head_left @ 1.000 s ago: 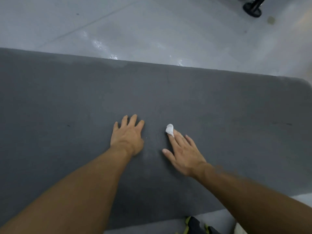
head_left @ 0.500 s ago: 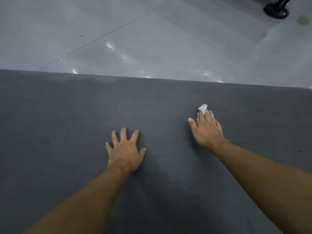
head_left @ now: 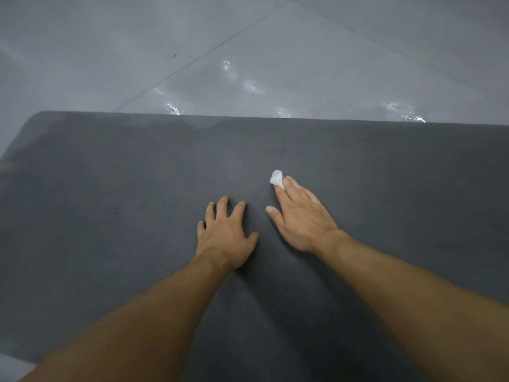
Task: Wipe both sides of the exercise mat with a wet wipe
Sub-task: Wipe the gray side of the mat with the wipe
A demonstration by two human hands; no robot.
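A dark grey exercise mat [head_left: 110,188] lies flat on the floor and fills most of the view. My left hand [head_left: 224,234] rests palm down on it with fingers spread. Just to its right, my right hand [head_left: 301,216] lies flat on the mat, fingers straight, pressing a small crumpled white wet wipe [head_left: 276,178] under its fingertips. Only a bit of the wipe pokes out beyond the fingers.
Glossy grey floor tiles [head_left: 248,51] with wet glints lie beyond the mat's far edge. The mat's rounded far-left corner [head_left: 35,119] shows at the left. A strip of floor shows at the bottom left.
My right hand with the wipe has swept back leftward and toward me, ending close beside my left hand. The view has shifted so the mat's far-left corner shows.
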